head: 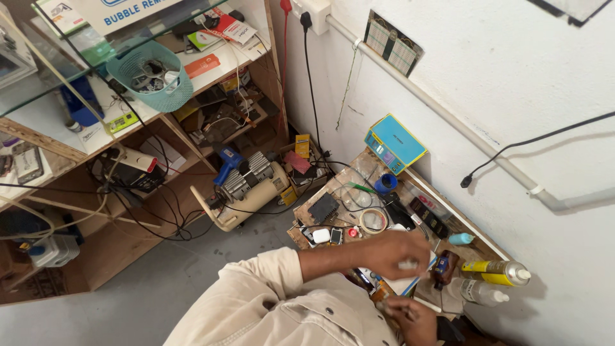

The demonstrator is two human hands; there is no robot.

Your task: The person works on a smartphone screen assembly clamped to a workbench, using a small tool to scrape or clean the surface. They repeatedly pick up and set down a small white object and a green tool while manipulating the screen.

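Over the cluttered counter (333,192) by the wall, the left hand (392,254) pinches a small white piece (407,263) in its fingers, lifted clear for handling. Below, the right hand (410,316) curls its fingers round something I cannot make out, beside 1 yellow spray can (496,271).

Tape roll (373,221) on workbench (333,186) (compressor (246,192) left, on floor).

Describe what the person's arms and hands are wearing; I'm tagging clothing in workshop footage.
Both hands are bare: no gloves, rings or watch show on the left hand or the right hand. The left arm wears a cream, beige sleeve pushed up to the forearm, part of a buttoned shirt. The right arm's sleeve is mostly hidden.
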